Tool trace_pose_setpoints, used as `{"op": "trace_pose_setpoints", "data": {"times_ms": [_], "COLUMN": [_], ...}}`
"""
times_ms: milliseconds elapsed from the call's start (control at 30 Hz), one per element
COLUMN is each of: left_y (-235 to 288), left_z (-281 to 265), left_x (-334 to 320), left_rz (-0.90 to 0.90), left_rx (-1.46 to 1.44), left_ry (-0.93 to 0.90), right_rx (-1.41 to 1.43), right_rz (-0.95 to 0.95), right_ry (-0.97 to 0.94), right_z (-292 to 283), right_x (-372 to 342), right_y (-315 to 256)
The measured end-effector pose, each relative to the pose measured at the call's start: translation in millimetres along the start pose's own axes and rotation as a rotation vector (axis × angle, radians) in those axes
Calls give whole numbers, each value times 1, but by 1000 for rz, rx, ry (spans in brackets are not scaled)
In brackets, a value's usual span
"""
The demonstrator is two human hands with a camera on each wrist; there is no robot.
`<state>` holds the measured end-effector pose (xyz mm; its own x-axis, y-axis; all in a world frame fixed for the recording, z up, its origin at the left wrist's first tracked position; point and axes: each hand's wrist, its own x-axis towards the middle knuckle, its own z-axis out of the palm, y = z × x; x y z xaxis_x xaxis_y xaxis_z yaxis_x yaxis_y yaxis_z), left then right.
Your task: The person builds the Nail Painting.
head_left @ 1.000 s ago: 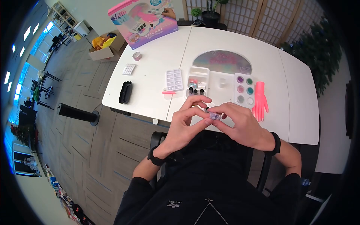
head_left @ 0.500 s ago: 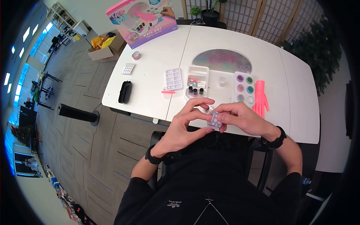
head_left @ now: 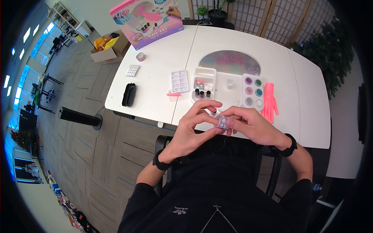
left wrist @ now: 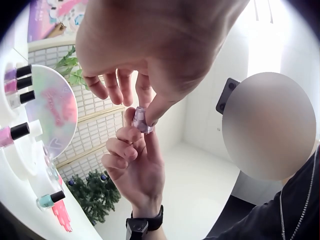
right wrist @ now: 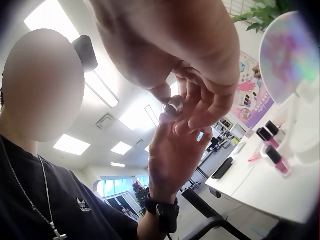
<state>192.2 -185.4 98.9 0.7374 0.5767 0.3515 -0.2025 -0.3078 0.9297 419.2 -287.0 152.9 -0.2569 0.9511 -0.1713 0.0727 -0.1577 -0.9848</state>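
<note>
A small, clear, purplish patterned piece (head_left: 222, 122) is held between both hands over the table's front edge. My left hand (head_left: 190, 130) pinches its left side between thumb and index finger, the other fingers loosely bent. On its right side, my right hand (head_left: 254, 126) grips it with thumb and fingers. The left wrist view shows the piece (left wrist: 142, 120) as a short tapered shape between the fingertips. In the right wrist view it (right wrist: 173, 106) looks round and shiny, partly covered by fingers.
On the white table (head_left: 155, 50) are a bottle tray (head_left: 205, 72), a palette of coloured pots (head_left: 253, 92), a pink model hand (head_left: 269, 103), a white compartment tray (head_left: 179, 81), a black case (head_left: 129, 94), a small jar (head_left: 140, 57) and the kit box (head_left: 149, 23).
The piece has turned between the fingers, showing its dotted face more than a second ago. My right hand has shifted its grip on it; my left hand has barely moved.
</note>
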Motion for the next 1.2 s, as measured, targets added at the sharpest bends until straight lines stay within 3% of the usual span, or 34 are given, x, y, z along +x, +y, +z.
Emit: {"op": "trace_pose_setpoints", "data": {"times_ms": [667, 867, 967, 1067, 1200], "left_y": [3, 2, 0, -7, -12], "left_z": [3, 4, 5, 8, 15], "left_x": [7, 8, 8, 9, 9], "left_rz": [81, 94, 90, 75, 13], "left_rx": [211, 198, 162, 65, -79], "left_ry": [11, 25, 55, 120, 101], "right_rx": [4, -108, -304, -991, -1242], "right_rz": [-23, -15, -231, -754, -849], "right_ry": [-1, 49, 362, 449, 507], "right_z": [-6, -4, 7, 7, 20], "right_x": [6, 4, -3, -11, -9], "right_y": [8, 4, 8, 18, 19]}}
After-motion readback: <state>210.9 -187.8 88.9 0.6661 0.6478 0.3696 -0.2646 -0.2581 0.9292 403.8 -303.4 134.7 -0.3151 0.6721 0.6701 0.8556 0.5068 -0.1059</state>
